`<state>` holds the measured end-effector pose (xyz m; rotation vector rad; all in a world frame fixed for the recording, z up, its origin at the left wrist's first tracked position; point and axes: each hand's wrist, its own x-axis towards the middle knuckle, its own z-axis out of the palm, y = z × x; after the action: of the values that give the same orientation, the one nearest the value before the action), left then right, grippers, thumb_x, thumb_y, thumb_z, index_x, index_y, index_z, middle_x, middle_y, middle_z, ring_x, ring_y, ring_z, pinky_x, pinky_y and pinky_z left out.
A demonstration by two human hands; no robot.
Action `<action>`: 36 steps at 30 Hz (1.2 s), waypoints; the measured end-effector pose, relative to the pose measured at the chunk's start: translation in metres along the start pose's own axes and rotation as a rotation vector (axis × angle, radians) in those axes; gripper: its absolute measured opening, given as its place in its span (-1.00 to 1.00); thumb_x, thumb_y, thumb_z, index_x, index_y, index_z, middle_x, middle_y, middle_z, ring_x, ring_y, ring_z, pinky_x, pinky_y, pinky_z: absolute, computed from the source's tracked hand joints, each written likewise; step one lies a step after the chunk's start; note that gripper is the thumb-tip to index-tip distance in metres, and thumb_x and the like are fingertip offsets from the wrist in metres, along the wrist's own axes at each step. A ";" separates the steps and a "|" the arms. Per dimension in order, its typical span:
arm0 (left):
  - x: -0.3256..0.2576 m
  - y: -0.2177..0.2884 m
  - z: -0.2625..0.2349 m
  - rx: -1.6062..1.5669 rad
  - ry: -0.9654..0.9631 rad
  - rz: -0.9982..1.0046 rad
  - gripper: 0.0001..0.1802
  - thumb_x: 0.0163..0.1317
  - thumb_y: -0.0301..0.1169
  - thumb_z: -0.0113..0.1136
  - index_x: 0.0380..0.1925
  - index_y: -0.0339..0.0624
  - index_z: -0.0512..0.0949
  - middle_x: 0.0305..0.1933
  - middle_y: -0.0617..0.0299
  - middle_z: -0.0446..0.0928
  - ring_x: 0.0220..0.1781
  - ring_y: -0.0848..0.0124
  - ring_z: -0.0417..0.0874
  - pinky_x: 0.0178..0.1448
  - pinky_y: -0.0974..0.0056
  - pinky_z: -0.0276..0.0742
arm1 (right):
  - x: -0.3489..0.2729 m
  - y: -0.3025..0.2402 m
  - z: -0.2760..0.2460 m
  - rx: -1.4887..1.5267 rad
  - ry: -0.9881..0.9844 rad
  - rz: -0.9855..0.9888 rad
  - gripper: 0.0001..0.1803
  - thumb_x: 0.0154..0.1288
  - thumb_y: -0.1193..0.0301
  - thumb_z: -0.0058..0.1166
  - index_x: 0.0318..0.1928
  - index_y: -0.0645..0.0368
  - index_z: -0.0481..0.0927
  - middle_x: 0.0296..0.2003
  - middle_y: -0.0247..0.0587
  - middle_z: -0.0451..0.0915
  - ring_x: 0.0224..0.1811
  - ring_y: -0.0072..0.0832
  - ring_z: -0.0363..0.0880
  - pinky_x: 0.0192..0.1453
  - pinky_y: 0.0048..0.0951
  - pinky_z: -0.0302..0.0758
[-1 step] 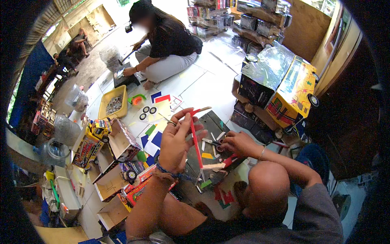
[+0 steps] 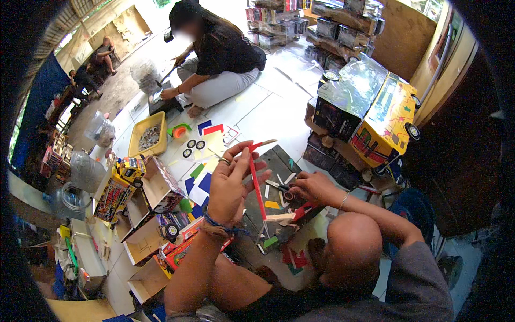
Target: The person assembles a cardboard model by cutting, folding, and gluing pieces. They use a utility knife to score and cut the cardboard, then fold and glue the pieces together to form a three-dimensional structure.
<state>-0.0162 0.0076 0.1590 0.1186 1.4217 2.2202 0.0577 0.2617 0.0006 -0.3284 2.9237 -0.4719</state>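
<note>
My left hand [image 2: 228,185] is raised over a dark work board [image 2: 281,161]. Its thumb and fingers pinch a thin wooden piece with a red edge [image 2: 257,188], held up on its side, with bare wood showing at both ends. Across the board, my right hand [image 2: 310,188] has its fingers closed at the dark handles of a pair of scissors [image 2: 288,194], whose blades point left toward the red-edged piece. White, yellow and green paper scraps lie on the board beneath. A red part [image 2: 306,210] sits below my right hand, partly hidden.
My bent knee [image 2: 354,239] is near the board. Open wooden boxes [image 2: 147,241] and toy trucks [image 2: 115,196] crowd the left. Coloured sheets, small black wheels [image 2: 193,145] and a yellow basin [image 2: 161,147] lie ahead. A co-worker [image 2: 220,59] sits beyond; a large yellow toy truck [image 2: 391,123] is at right.
The red-edged piece has turned slightly in my left hand, its lower wooden end now more level. The whole view has shifted a little; my right hand stays at the scissors.
</note>
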 end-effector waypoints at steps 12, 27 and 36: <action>0.017 0.001 0.003 0.078 0.014 0.158 -0.67 0.52 -0.31 0.14 0.19 -0.17 0.53 0.07 0.07 0.59 0.10 0.25 0.72 0.10 0.18 0.77 | 0.049 -0.003 -0.065 -0.002 -0.242 0.128 -0.48 0.15 -0.01 0.34 -0.30 0.29 0.77 -0.22 0.07 0.73 -0.28 -0.09 0.74 -0.17 -0.14 0.66; -0.019 0.008 0.006 -0.282 -0.262 -0.024 -0.62 0.51 -0.37 0.11 0.29 -0.09 0.50 0.24 0.10 0.60 0.30 0.15 0.61 0.31 -0.03 0.66 | -0.078 -0.116 -0.147 0.941 0.338 -0.005 -0.75 0.22 0.40 0.41 -0.23 0.27 0.62 -0.19 -0.24 0.66 -0.19 -0.57 0.60 -0.12 -0.49 0.52; -0.025 0.004 0.008 -0.286 -0.293 0.022 -0.64 0.50 -0.42 0.09 0.26 -0.05 0.53 0.28 0.05 0.57 0.36 0.09 0.57 0.35 -0.09 0.63 | -0.078 -0.117 -0.132 0.764 0.399 -0.091 -0.66 0.13 0.31 0.46 -0.29 0.19 0.54 -0.26 -0.22 0.60 -0.24 -0.38 0.61 -0.16 -0.37 0.51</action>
<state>0.0066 0.0020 0.1703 0.3466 0.9433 2.2865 0.1299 0.2104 0.1721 -0.2726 2.7864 -1.7578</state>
